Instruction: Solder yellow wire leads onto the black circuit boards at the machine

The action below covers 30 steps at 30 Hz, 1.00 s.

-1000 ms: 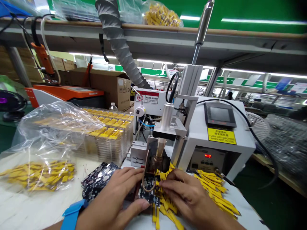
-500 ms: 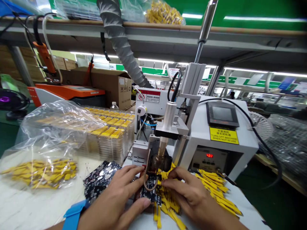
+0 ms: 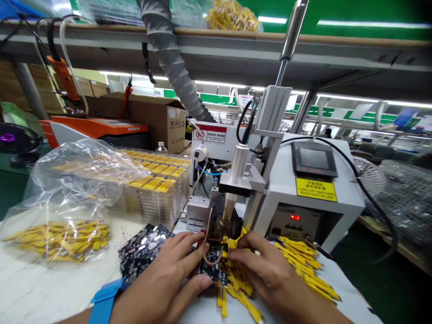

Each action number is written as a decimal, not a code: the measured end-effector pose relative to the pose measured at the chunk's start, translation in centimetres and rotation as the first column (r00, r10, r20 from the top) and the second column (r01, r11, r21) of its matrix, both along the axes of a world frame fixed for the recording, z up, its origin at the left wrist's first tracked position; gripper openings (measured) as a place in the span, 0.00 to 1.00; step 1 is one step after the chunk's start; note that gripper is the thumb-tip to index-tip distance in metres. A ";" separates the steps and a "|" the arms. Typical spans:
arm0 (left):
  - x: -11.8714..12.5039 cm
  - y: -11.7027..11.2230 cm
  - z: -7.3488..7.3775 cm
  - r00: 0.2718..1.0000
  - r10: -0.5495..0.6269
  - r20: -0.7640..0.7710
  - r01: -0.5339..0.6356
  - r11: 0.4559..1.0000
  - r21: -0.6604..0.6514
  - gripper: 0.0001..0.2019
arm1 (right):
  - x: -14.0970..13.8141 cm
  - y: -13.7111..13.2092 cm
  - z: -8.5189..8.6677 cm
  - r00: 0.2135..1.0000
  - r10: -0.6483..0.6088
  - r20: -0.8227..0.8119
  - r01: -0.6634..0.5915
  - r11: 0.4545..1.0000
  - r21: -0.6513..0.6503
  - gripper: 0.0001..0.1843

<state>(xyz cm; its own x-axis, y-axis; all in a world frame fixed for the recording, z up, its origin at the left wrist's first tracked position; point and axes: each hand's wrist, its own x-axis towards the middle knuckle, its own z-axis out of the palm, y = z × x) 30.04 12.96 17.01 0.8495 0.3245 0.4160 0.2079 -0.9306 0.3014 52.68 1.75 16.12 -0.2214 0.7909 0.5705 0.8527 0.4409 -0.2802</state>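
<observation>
A black circuit board (image 3: 213,266) lies under the soldering head of the bench machine, below a bent metal tube (image 3: 205,252). My left hand (image 3: 180,270) spans the board's left side, index finger at its far part and thumb at its near edge, holding it in place. My right hand (image 3: 263,265) pinches a yellow flex cable (image 3: 231,243) at the board's right edge, under the silver press cylinder (image 3: 239,164). The cable's end is partly hidden by fingers and tube. More yellow flex cables (image 3: 243,301) lie beneath and in front of my right hand.
Stacked circuit boards (image 3: 145,249) lie left of my left hand. A plastic bag of yellow cables (image 3: 64,240) and stacked clear trays (image 3: 158,198) stand farther left. Loose yellow cables (image 3: 307,265) lie to the right, before the machine housing (image 3: 347,189). A grey hose (image 3: 168,58) hangs overhead.
Both hands stay almost still at the board, my right fingers still pinching the cable. The red digits on the machine's display have changed. The view has shifted slightly.
</observation>
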 end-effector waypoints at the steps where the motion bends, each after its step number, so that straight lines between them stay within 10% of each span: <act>1: 0.0 0.0 0.0 1.000 0.000 0.004 0.000 1.000 0.009 0.21 | 0.0 0.0 0.0 1.000 -0.001 0.003 0.001 1.000 -0.002 0.18; 30: -0.3 -0.4 1.0 0.999 0.022 0.041 -0.022 1.000 -0.003 0.23 | 0.3 0.3 -0.4 0.998 0.031 0.047 -0.033 0.999 0.041 0.16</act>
